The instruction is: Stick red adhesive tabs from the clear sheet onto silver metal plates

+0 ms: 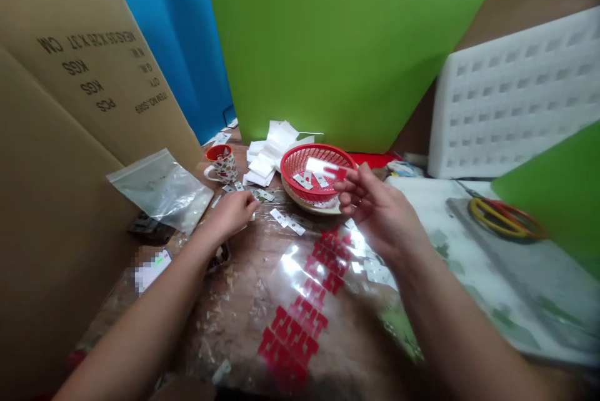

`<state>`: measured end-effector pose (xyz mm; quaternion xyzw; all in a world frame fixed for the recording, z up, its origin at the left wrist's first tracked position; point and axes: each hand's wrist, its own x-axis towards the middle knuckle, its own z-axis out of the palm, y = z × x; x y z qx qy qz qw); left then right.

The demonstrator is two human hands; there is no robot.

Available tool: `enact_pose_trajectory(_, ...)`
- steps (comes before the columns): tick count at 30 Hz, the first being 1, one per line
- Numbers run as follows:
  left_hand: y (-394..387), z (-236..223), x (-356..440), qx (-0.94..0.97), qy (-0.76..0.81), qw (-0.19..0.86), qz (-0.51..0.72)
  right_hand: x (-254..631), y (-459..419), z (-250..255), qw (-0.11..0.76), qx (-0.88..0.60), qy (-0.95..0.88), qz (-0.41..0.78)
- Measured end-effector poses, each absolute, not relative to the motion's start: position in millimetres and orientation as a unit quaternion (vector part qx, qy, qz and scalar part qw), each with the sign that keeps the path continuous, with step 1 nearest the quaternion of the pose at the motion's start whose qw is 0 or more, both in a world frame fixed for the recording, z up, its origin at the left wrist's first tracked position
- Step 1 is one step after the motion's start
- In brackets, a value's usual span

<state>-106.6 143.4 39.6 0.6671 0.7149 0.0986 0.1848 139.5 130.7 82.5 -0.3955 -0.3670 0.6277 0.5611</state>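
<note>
My right hand [375, 204] is raised just in front of a red plastic basket [319, 148]. Its thumb and fingers pinch a small red-and-white piece [328, 168] with a notched red end. My left hand [237, 210] is lowered over the table with its fingers closed together; what they hold, if anything, is hidden. Small white tags [288, 222] lie on the table to its right, and more are beyond it. Inside the basket are several similar tags. Red notched shapes [300, 326] run in a band across the clear sheet in front of me.
A patterned mug [224, 165], a clear zip bag [162, 192] and stacked white papers [267, 154] are at the back left. A cardboard box [94, 76] walls the left. On the right are scissors [499, 220] on a grey board [525, 270] and white foam [515, 95].
</note>
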Motion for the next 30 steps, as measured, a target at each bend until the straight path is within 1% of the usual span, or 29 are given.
enact_pose_trajectory(1,158.7,34.7,-111.8,0.658,0.732,0.165,0.071,139.3,130.4,82.3,0.577,-0.381,-0.339,0.638)
enact_pose_trajectory(3,181.0,21.6,-115.4,0.641,0.753,0.146,0.021,139.8,120.6,72.8,0.575,-0.372,-0.315,0.657)
enact_pose_trajectory(8,198.8,-2.8,-107.6,0.627,0.765,0.141,-0.049,154.9,72.5,22.4,0.548,-0.423,-0.304,0.654)
enact_pose_trajectory(10,202.6,-4.3,-106.3,0.633,0.758,0.147,-0.055,165.4,56.7,4.1,0.532,-0.455,-0.308,0.644)
enact_pose_trajectory(14,208.2,6.2,-106.8,0.643,0.750,0.151,-0.038,181.9,37.4,-20.4,0.469,-0.516,-0.354,0.624)
enact_pose_trajectory(18,181.2,29.3,-95.7,0.654,0.740,0.158,0.005,180.1,22.8,-31.3,0.438,-0.520,-0.375,0.631)
enact_pose_trajectory(20,147.1,36.5,-80.1,0.671,0.711,0.206,0.040,171.1,13.8,-33.2,0.427,-0.508,-0.376,0.647)
enact_pose_trajectory(21,126.2,37.0,-70.4,0.676,0.688,0.256,0.065,165.4,9.0,-33.3,0.425,-0.499,-0.383,0.650)
enact_pose_trajectory(22,104.2,35.1,-60.1,0.649,0.640,0.389,0.137,159.6,4.3,-33.0,0.424,-0.490,-0.400,0.648)
enact_pose_trajectory(23,82.4,31.0,-50.1,0.606,0.593,0.497,0.187,154.5,0.1,-32.2,0.421,-0.483,-0.429,0.636)
enact_pose_trajectory(24,62.0,25.1,-41.1,0.572,0.556,0.559,0.226,150.7,-3.5,-31.3,0.415,-0.480,-0.471,0.612)
enact_pose_trajectory(26,29.5,10.1,-28.4,0.522,0.512,0.628,0.265,148.7,-8.0,-29.8,0.392,-0.483,-0.580,0.526)
enact_pose_trajectory(28,10.5,-4.4,-24.1,0.443,0.499,0.675,0.314,154.7,-8.8,-29.8,0.360,-0.480,-0.689,0.406)
enact_pose_trajectory(30,3.2,-14.8,-25.9,0.338,0.471,0.746,0.328,165.7,-6.3,-31.3,0.331,-0.463,-0.774,0.278)
